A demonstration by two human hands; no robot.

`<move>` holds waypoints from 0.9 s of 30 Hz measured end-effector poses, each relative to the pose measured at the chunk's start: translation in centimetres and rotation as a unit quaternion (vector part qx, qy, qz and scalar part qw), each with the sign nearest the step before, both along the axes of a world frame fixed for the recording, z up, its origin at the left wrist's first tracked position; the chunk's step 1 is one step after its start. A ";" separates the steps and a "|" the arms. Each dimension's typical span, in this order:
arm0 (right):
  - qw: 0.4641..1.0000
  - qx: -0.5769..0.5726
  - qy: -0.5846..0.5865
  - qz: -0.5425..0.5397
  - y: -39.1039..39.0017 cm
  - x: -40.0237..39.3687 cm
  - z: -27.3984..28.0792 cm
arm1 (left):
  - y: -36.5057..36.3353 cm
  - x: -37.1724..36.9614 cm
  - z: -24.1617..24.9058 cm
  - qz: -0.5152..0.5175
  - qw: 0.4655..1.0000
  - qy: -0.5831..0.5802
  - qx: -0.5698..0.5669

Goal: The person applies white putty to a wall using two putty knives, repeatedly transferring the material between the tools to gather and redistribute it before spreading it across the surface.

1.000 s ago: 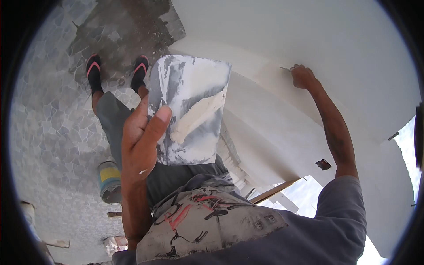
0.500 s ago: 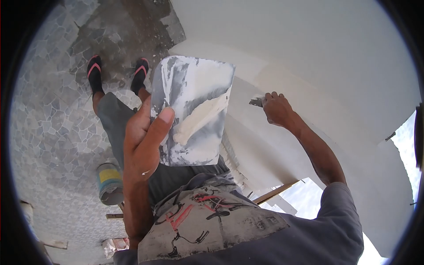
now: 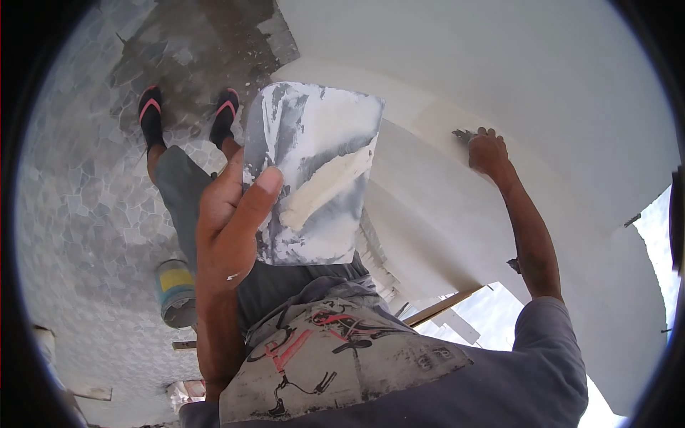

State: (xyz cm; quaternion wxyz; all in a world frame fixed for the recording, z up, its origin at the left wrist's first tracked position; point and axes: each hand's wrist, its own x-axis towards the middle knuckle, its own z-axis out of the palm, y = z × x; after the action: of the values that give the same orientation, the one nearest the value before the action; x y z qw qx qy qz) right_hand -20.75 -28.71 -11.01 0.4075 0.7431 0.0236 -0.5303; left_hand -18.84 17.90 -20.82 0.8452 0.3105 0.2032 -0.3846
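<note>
- left hand [image 3: 232,228] grips a flat grey metal plaster board [image 3: 314,171] smeared with cream putty – held out above the legs
- right hand [image 3: 487,153] clenched round a small putty knife [image 3: 462,134], blade against the white wall [image 3: 499,64]

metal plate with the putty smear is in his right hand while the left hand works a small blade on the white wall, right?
Not quite: the hands are swapped. In the head view the left hand holds up the metal plate with the putty smear, and the right hand presses the small blade against the white wall.
</note>
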 end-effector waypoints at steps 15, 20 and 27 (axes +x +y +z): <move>0.999 -0.044 -0.030 -0.004 -2.0 4.4 6.2 | -1.1 0.2 0.4 0.004 1.000 -0.003 -0.001; 0.998 -0.042 -0.029 -0.022 -3.4 2.4 6.4 | -1.1 0.0 -0.1 -0.014 0.999 -0.028 0.009; 0.999 0.029 -0.019 0.001 4.5 -1.7 7.3 | -0.9 -0.4 2.0 -0.024 1.000 -0.019 -0.003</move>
State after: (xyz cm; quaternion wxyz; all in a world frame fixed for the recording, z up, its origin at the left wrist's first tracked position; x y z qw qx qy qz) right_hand -22.47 -24.24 -3.76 0.3865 0.7648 0.0319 -0.5145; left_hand -19.21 17.03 -18.82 0.8405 0.3204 0.1784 -0.3988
